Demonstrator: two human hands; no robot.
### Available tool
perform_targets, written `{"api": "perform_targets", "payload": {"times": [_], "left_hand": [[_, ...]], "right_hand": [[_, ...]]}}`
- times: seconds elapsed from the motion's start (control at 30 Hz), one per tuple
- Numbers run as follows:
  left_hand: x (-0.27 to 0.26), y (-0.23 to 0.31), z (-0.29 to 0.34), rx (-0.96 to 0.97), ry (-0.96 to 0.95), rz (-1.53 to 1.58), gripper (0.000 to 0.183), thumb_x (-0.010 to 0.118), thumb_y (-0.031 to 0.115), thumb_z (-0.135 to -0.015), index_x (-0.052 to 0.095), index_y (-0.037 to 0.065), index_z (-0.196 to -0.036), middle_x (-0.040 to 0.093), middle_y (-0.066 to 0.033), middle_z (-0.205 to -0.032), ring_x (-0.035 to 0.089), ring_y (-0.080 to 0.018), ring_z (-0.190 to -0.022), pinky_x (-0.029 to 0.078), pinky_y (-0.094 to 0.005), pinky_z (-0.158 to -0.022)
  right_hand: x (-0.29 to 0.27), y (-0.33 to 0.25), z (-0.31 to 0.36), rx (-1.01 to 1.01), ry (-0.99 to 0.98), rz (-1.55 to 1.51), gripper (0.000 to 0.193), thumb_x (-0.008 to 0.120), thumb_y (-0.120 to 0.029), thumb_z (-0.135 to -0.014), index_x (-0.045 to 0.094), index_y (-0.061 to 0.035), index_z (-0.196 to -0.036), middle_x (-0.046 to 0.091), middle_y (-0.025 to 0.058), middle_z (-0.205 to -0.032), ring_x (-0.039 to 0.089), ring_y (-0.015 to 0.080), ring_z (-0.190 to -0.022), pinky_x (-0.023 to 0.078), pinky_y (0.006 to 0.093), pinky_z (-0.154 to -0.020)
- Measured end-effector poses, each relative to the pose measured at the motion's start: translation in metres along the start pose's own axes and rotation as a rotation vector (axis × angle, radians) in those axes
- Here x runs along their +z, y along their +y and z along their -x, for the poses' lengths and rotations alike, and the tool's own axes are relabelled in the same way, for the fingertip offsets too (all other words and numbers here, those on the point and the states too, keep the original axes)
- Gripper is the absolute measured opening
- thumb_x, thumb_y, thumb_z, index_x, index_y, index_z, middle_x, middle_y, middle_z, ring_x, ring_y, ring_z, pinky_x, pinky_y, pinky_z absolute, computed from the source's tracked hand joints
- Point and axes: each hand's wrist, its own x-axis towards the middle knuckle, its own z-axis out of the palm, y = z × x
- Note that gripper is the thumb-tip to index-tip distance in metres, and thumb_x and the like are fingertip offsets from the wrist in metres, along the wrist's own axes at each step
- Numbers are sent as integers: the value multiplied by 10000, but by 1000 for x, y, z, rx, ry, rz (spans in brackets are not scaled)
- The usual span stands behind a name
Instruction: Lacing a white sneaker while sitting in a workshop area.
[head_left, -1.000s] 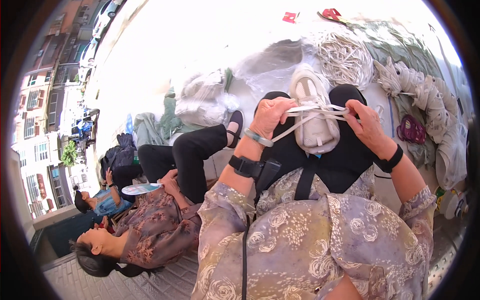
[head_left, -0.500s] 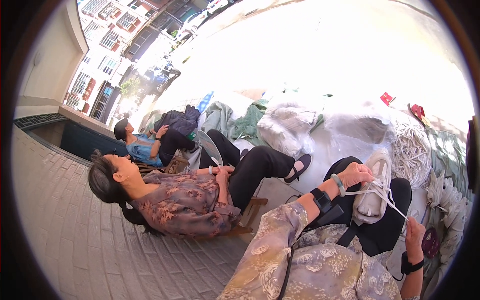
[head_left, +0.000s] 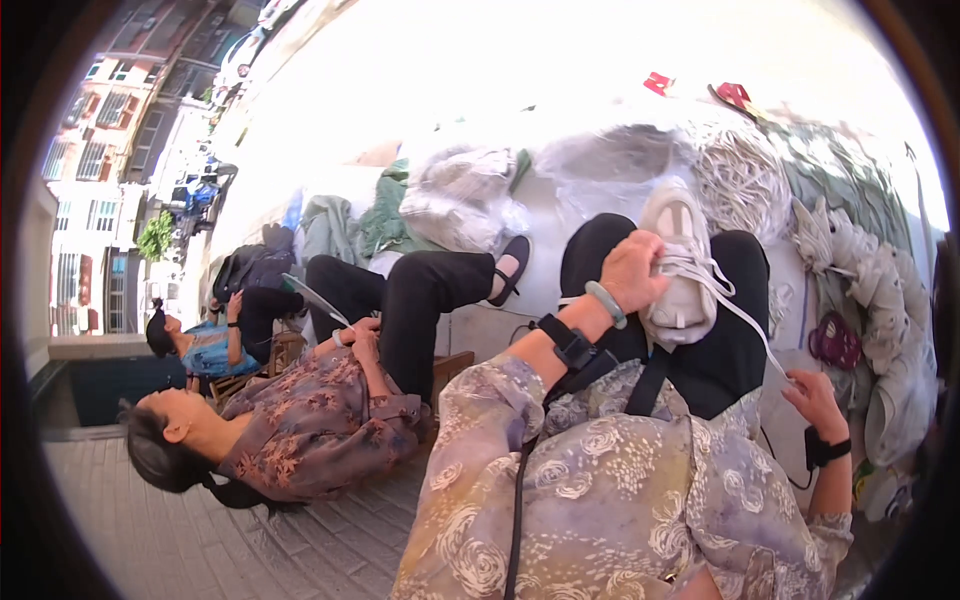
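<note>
There are two hands (head_left: pixel 632 275) at work, one shoe (head_left: pixel 690 300) on the lap, two other people (head_left: pixel 320 440) seated and one fan (head_left: pixel 318 299).

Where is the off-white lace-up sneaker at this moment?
In the head view, right of centre: the off-white lace-up sneaker sits between the person's black-trousered knees, with their bare left hand at its left edge.

Off-white shoe (head_left: pixel 686 308), lace side up, lying lengthwise between black-trousered thighs (head_left: pixel 741 285). White lace (head_left: pixel 742 312) crossing upper, some strands bunched loosely over it, one long strand stretched nearly straight toward person's right.
</note>
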Motion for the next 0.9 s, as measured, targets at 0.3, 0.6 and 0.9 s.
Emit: {"api": "perform_targets", "payload": {"times": [0.3,0.6,0.9], "left_hand": [[-1,-5,3,-71,-111,51,284,651,117,-698,539,19,-940,570,-60,-797,545,-133,-647,470,-263,-625],[-5,8,7,-193,-154,-98,188,613,211,-799,558,31,-804,559,-86,-590,549,-224,-534,440,-323,-555],[-23,11,15,-175,-231,-39,153,562,185,-816,557,43,-762,578,-167,-654,579,-348,-636,445,-402,-589]], "right_hand": [[7,-76,-98,-357,410,27,114,601,-127,-785,595,-24,-833,560,97,-759,549,290,-759,436,375,-688],[48,-92,-145,-413,340,49,128,593,-167,-788,612,-41,-795,583,73,-870,533,275,-871,417,374,-750],[45,-98,-154,-331,265,-98,162,598,-184,-780,608,-22,-780,598,87,-909,542,261,-882,408,357,-762]]}}
